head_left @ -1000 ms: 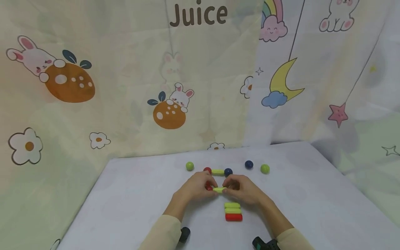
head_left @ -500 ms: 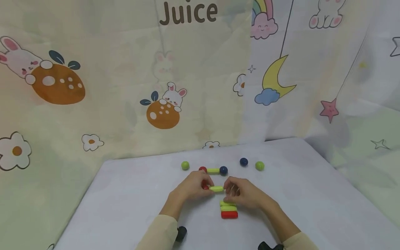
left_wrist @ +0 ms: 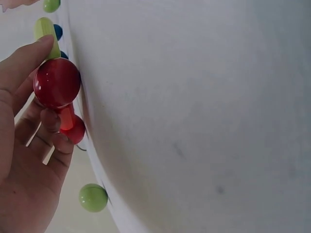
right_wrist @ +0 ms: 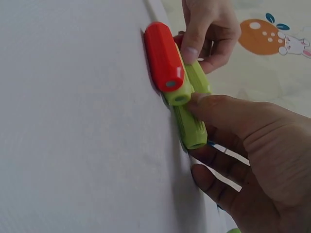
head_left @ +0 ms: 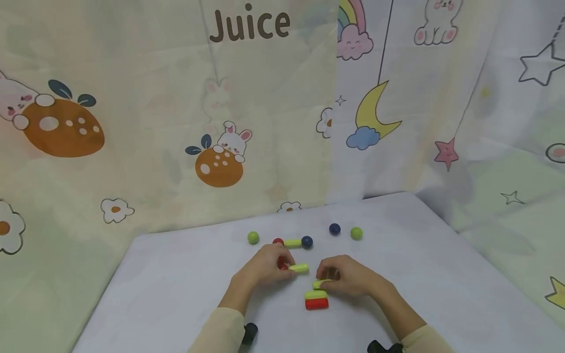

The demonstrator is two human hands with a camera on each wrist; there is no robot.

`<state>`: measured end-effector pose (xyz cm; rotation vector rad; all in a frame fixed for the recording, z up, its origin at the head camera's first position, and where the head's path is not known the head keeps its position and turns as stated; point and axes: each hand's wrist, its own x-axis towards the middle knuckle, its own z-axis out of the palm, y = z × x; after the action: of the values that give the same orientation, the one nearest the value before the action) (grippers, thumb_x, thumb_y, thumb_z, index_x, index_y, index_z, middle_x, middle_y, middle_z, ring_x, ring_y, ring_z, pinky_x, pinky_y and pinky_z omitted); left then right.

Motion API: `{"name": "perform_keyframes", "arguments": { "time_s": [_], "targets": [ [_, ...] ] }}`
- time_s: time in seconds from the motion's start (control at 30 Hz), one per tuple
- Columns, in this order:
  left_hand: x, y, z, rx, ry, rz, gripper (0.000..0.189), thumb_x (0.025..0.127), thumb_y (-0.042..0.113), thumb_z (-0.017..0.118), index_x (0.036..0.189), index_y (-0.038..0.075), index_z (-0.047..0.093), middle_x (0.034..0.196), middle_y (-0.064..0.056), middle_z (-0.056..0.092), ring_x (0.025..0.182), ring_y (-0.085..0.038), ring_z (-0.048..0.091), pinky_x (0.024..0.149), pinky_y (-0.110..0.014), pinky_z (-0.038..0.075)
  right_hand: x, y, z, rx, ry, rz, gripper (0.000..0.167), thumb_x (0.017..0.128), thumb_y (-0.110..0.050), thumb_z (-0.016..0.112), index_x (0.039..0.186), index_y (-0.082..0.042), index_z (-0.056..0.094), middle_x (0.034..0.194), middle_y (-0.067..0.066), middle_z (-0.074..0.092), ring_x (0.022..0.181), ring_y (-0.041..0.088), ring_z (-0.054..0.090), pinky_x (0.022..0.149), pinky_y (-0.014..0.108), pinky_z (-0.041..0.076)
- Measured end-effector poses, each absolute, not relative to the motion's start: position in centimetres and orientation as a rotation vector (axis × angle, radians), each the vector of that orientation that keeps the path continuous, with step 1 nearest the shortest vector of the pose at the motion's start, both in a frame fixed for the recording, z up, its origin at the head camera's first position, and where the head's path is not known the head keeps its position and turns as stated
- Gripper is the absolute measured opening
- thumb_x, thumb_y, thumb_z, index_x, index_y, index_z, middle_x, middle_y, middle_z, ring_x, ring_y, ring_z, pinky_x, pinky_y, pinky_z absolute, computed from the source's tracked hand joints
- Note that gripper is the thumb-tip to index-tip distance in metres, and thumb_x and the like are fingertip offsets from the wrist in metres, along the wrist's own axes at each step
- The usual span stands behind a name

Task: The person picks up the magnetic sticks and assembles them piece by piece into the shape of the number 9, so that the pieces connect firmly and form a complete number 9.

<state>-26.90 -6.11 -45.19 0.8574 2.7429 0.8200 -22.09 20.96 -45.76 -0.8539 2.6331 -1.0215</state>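
Observation:
My left hand [head_left: 269,264] grips a red ball [left_wrist: 57,82] with thumb and fingers. A yellow-green magnetic rod [head_left: 298,268] sticks out from that ball to the right, the thumb lying along it in the left wrist view. A short red rod [left_wrist: 67,118] joins the ball to another red ball [left_wrist: 74,130] farther off. My right hand [head_left: 353,275] pinches a second yellow-green rod [right_wrist: 191,127] close over the table. Beside it lie another yellow-green rod [head_left: 315,294] and a red rod [head_left: 316,304], side by side; both show grey discs at their ends in the right wrist view.
Behind the hands, a yellow-green rod [head_left: 292,243] runs from the farther red ball to a dark blue ball [head_left: 306,242]. Green balls [head_left: 253,238] [head_left: 356,233] and a dark blue ball [head_left: 334,229] stand farther back on the white table [head_left: 176,284]. A printed cloth [head_left: 154,122] hangs behind.
The right hand has left the rod end at the left hand, moved down to the row of loose rods and drawn one slightly right. The left hand keeps its hold. The head view has shifted.

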Motion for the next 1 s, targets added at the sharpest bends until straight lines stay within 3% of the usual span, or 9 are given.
{"name": "perform_keyframes", "arguments": {
  "time_s": [0.4, 0.8, 0.9, 1.0],
  "targets": [
    [-27.0, -6.4, -45.1, 0.834, 2.716, 0.858, 0.016, 0.084, 0.028, 0.085, 0.094, 0.026, 0.073, 0.088, 0.011, 0.062, 0.087, -0.011, 0.056, 0.075, -0.026, 0.050, -22.1, 22.0, -45.9, -0.855, 2.762, -0.991, 0.022, 0.089, -0.010, 0.077, 0.106, -0.022, 0.072, 0.097, -0.011, 0.065, 0.086, 0.008, 0.059, 0.075, 0.025, 0.052],
    [-27.3, -5.9, -44.8, 0.863, 2.707, 0.851, 0.012, 0.087, 0.031, 0.081, 0.094, 0.026, 0.073, 0.086, 0.011, 0.063, 0.084, -0.010, 0.056, 0.073, -0.026, 0.049, -22.5, 23.1, -46.4, -0.809, 2.812, -1.002, 0.029, 0.093, -0.013, 0.075, 0.119, -0.024, 0.071, 0.104, -0.017, 0.063, 0.095, 0.004, 0.061, 0.086, 0.028, 0.055],
    [-27.4, -5.7, -44.9, 0.833, 2.732, 0.866, 0.011, 0.090, 0.034, 0.077, 0.097, 0.026, 0.073, 0.093, 0.008, 0.062, 0.086, -0.012, 0.056, 0.074, -0.028, 0.051, -22.6, 23.2, -46.4, -0.797, 2.818, -1.010, 0.028, 0.093, -0.014, 0.075, 0.119, -0.026, 0.071, 0.104, -0.018, 0.063, 0.096, 0.003, 0.061, 0.086, 0.027, 0.055],
    [-27.6, -5.6, -45.1, 0.810, 2.804, 0.872, 0.017, 0.092, 0.036, 0.075, 0.105, 0.026, 0.073, 0.113, 0.005, 0.059, 0.101, -0.015, 0.053, 0.083, -0.032, 0.054, -22.7, 23.0, -46.5, -0.818, 2.834, -1.034, 0.027, 0.093, -0.015, 0.074, 0.117, -0.026, 0.069, 0.105, -0.017, 0.063, 0.095, 0.003, 0.061, 0.085, 0.028, 0.056]
  ]
}}
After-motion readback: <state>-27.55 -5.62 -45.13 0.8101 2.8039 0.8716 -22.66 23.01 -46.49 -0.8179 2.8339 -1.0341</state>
